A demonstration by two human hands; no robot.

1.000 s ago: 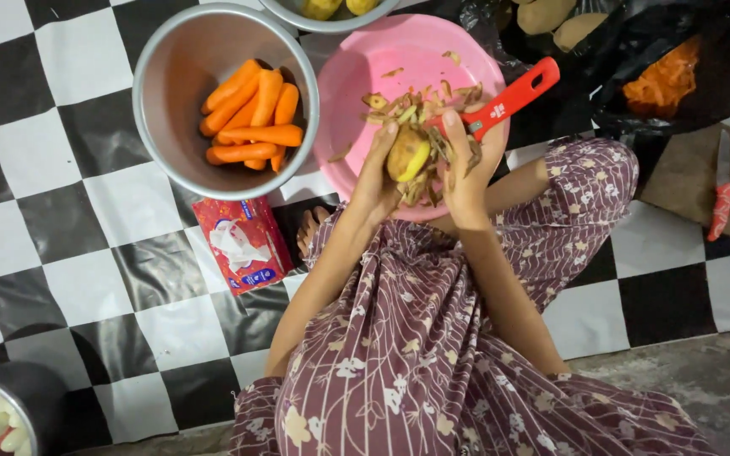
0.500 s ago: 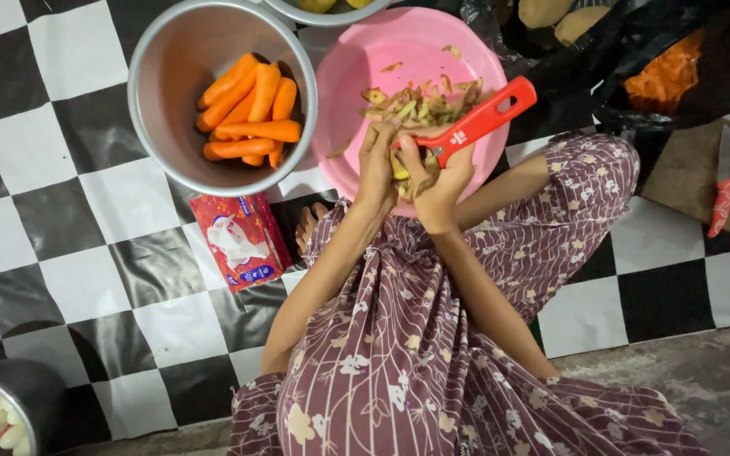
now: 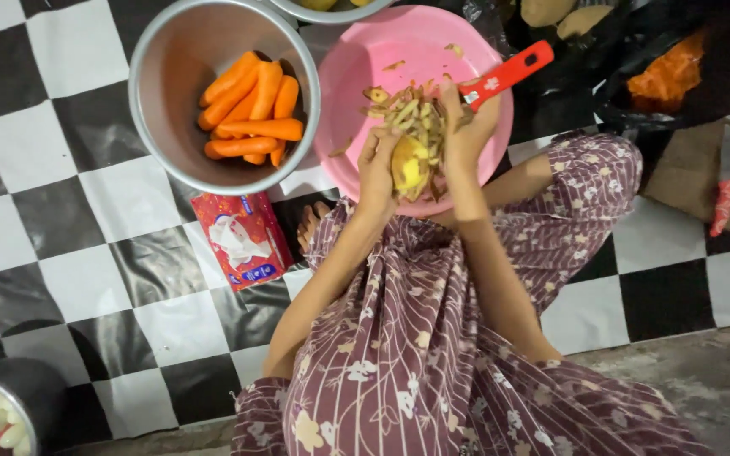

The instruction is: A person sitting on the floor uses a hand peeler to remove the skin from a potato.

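Down on the checkered floor (image 3: 61, 194) we go, and the peeling is well in hand. The left hand (image 3: 375, 173) has its grip wrapped around a yellow potato (image 3: 410, 166), fingers curled under it, holding it just over the near rim of the pink basin (image 3: 407, 51). The right hand (image 3: 466, 127) is clenched tight on the red-handled peeler (image 3: 509, 74), handle sticking out up and to the right, working end down against the potato. I can't make out the blade itself; the fingers hide it.

Peelings (image 3: 407, 110) are heaped in the basin just beyond the hands, a few scraps scattered further in. Part of the potato shows bare and pale yellow, so I'd judge this one partly stripped, with skin yet to come off on the hidden side.

Next, I reckon, it calls for a turn of the potato in that left grip to bring unpeeled skin up, then a stroke away from the thumb, over the basin so the scraps land inside.

Beside it, the metal bowl (image 3: 158, 127) holds peeled carrots (image 3: 251, 114), and a red tissue packet (image 3: 242, 241) lies on the floor near the knee.
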